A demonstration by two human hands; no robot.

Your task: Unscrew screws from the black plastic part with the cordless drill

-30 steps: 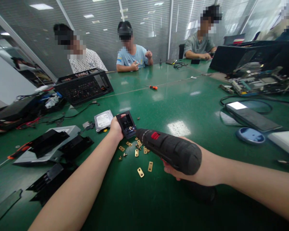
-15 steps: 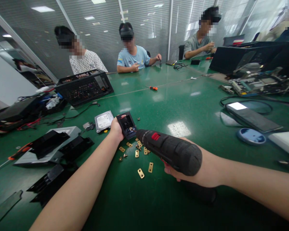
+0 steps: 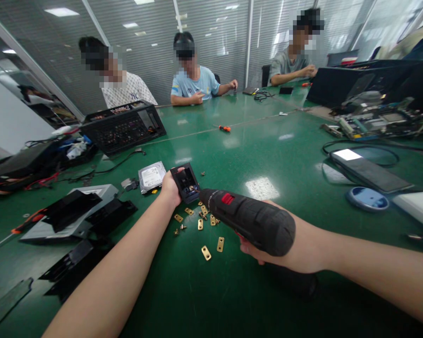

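My left hand [image 3: 169, 186] is closed round a small black plastic housing [image 3: 185, 182], holding it tilted on the green table [image 3: 232, 155]. My right hand [image 3: 296, 246] grips a black electric screwdriver [image 3: 250, 219] with a red switch; its nose points into the open housing. Several small brass plates and screws [image 3: 204, 230] lie scattered on the table just below the housing, between my two forearms.
A hard drive [image 3: 151, 176] lies left of my left hand. Black plastic panels and a grey drive case [image 3: 77, 211] sit at the left. A black computer chassis [image 3: 123, 126], cables, a phone [image 3: 368, 170] and circuit boards [image 3: 377, 122] surround. Three people sit across the table.
My hands and the screwdriver have hardly moved. A person across the table in the light blue shirt stretched an arm out over the table.
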